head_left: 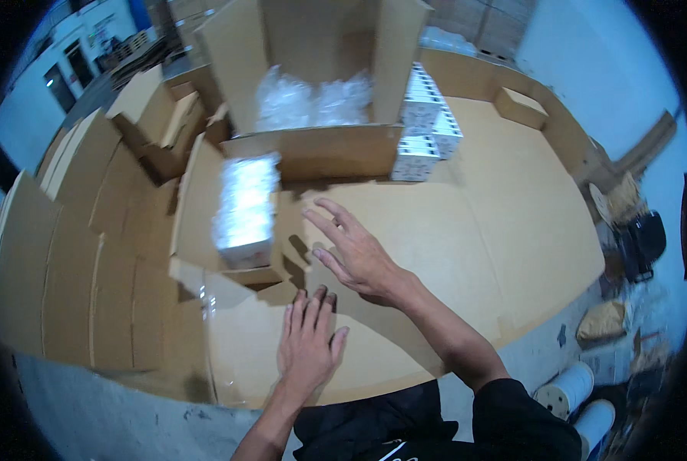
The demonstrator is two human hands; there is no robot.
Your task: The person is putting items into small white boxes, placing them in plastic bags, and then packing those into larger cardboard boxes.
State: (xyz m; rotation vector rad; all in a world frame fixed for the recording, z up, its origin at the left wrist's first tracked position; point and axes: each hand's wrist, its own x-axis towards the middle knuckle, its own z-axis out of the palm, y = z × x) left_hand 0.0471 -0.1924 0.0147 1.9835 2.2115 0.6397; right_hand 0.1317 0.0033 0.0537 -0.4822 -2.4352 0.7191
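My left hand (308, 343) lies flat on the cardboard-covered table (405, 346), its fingers stretched out and nothing in them. Higher and to the right, my right hand (354, 250) hovers over the table with fingers apart, also holding nothing. Just beyond my left hand is an open cardboard box (197, 207). A white box wrapped in bubble wrap (246, 206) rests in it. Behind stands a larger open carton (320, 152) with its flaps raised. Clear plastic packing (312, 100) shows inside that carton.
Several white printed boxes (416, 157) are stacked right of the large carton. Flattened and folded cardboard (74, 253) stands along the left side. A small cardboard box (521, 107) sits at the far right. White spools (566, 389) and a black chair (641, 238) stand beyond the table's right edge.
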